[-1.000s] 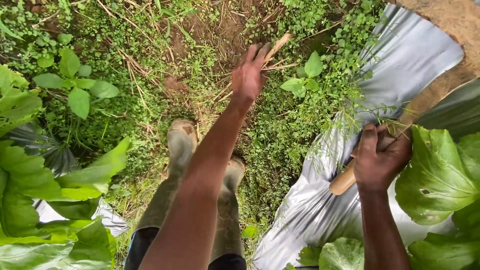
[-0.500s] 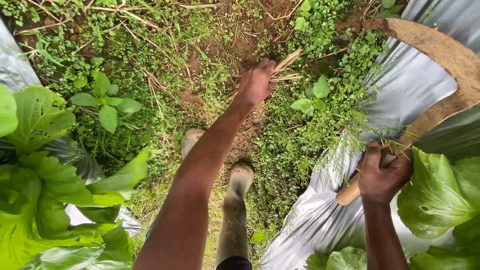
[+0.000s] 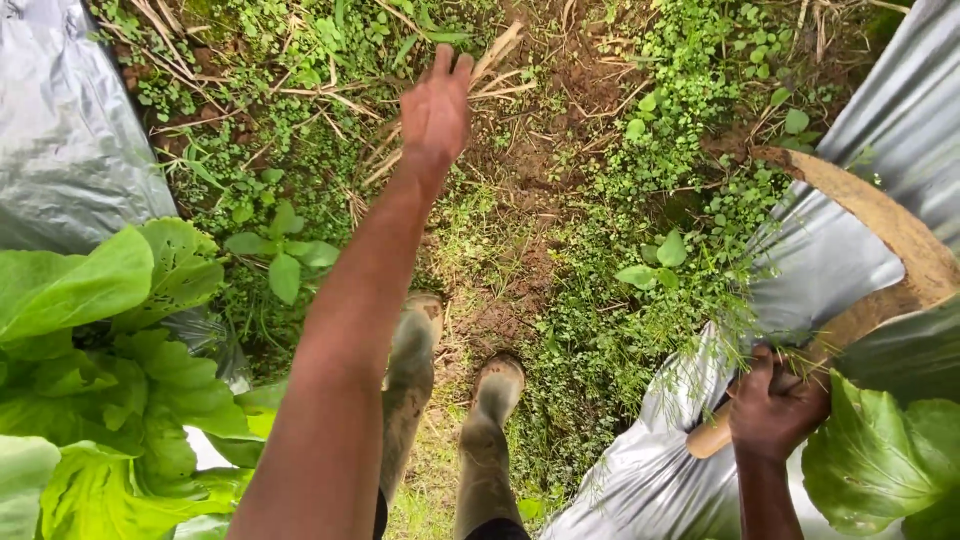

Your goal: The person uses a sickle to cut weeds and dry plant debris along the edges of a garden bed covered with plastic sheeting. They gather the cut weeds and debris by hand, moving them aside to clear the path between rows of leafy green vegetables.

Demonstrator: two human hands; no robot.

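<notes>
Beyond the left hand (image 3: 436, 108), dry stalks (image 3: 497, 62) are lying on soil; its fingers are hanging loosely open, empty. Nearer, the right hand (image 3: 778, 405) is gripping a curved, rusty sickle (image 3: 905, 255) by its wooden handle (image 3: 708, 439), beside silver plastic sheeting (image 3: 830, 260).

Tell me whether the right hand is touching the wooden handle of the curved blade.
Touching. The head view shows the right hand wrapped around the wooden handle, whose butt end sticks out below the fist; the curved blade arcs away above the silver plastic sheet.

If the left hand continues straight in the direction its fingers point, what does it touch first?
Probably the dry pale stalks lying on the soil just beyond the left hand; its fingertips look very near them, though depth is unclear.
</notes>
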